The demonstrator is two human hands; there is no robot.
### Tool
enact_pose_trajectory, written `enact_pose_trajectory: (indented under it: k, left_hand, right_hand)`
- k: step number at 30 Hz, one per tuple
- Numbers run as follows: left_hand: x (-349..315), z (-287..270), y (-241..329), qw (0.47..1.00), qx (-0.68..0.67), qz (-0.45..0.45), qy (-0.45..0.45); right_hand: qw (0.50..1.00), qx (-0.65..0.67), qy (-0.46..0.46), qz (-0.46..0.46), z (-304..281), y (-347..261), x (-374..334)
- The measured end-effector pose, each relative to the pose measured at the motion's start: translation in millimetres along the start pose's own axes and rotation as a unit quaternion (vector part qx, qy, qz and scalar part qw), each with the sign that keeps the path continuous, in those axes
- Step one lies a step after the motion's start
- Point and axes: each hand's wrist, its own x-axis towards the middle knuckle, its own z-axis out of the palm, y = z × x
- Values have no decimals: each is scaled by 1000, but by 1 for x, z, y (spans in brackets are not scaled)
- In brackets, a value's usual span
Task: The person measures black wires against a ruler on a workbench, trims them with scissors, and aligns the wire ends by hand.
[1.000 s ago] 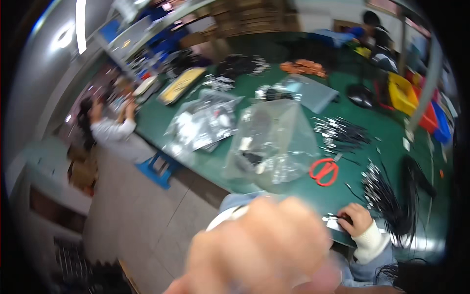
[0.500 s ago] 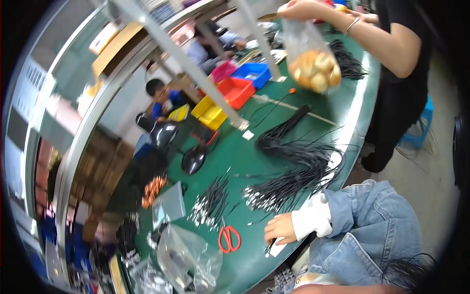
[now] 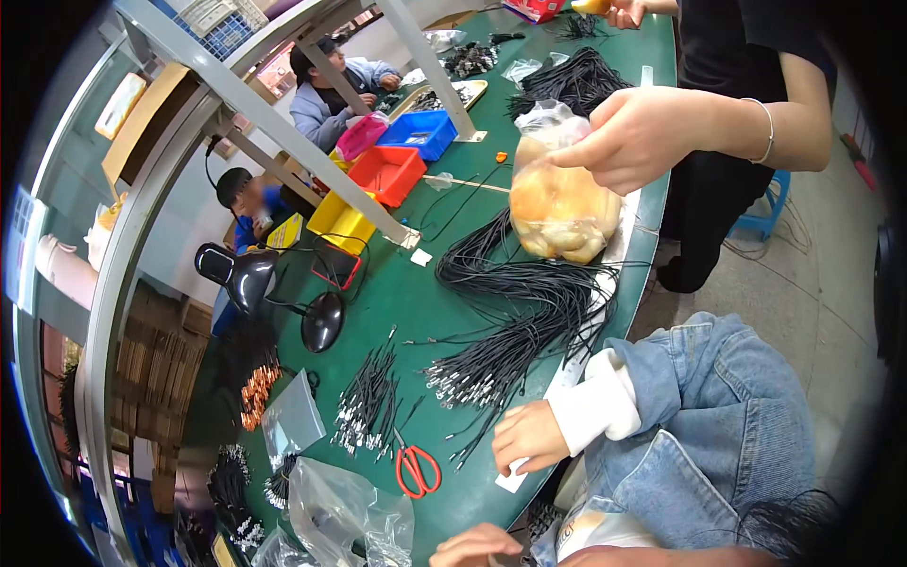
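Observation:
My right hand point(image 3: 531, 437), its white cuff showing below a denim sleeve, rests on the green table with fingers lightly bent. It partly covers a white slip point(image 3: 511, 478). At the lower edge, my left hand point(image 3: 477, 545) shows only in part, fingers bent together; what they hold, if anything, is hidden. Red-handled scissors point(image 3: 417, 470) lie left of my right hand. Beyond it spreads a long bundle of black cables point(image 3: 510, 331) with pale ends. A co-worker's hand point(image 3: 638, 137) holds a clear bag of bread rolls point(image 3: 565, 213) above that bundle.
A smaller cable bundle point(image 3: 368, 397) and a crumpled clear plastic bag point(image 3: 342, 510) lie to the left. Blue point(image 3: 422, 132), red point(image 3: 387, 174) and yellow point(image 3: 346, 225) bins stand beside a metal post point(image 3: 378, 210). A black lamp point(image 3: 323, 321) is near them. Other people sit across the table.
The co-worker's hand has brought the bag of rolls lower and closer to me. My left hand has come into view at the lower edge. The view has shifted, while my right hand stays on the table.

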Motion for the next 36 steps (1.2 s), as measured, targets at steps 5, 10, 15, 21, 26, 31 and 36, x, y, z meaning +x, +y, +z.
enact_pose_trajectory:
  k: [5,10,15,21,26,31,36]
  left_hand:
    - [-16,22,-32,936,-5,-262,233]
    - [-13,19,-49,920,53,-218,320]
    - [3,21,-46,909,79,-240,333]
    - [-2,18,-54,909,64,-226,345]
    - [8,24,-55,894,7,-277,352]
    - [5,4,-69,922,110,-195,317]
    - [-7,-1,-65,929,70,-212,295]
  right_hand:
    - [999,-12,25,33,-30,5,-17]
    - [988,-34,139,59,-84,-13,-48]
    - [945,-88,285,135,-147,-67,-88]
    - [773,-170,553,261,-177,-62,-130]
    - [849,-148,433,264,-175,-62,-142]
    - [824,-180,449,294,-183,-41,-136]
    - [806,-182,459,327,-266,58,-209]
